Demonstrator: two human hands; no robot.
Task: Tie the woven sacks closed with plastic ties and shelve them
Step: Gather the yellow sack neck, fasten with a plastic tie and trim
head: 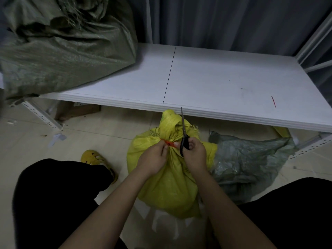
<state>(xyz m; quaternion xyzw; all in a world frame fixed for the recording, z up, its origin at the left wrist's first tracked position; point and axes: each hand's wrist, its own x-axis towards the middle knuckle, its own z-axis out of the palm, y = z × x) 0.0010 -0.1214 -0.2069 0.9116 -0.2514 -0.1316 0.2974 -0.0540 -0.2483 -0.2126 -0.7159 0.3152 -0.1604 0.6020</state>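
A yellow woven sack (167, 180) stands on the floor between my knees, its neck gathered and bound by an orange plastic tie (170, 143). My left hand (154, 157) pinches the tie at the neck. My right hand (195, 155) grips black-handled scissors (184, 135) with the blades pointing up, its thumb touching the tie. A large green woven sack (59, 51) lies on the white shelf (215, 78) at the left.
A flat grey-green sack (251, 159) lies on the floor to the right of the yellow one. A red tie offcut (273, 101) lies on the shelf's right side. A yellow shoe (93, 157) shows left of the sack. Shelf uprights stand at both sides.
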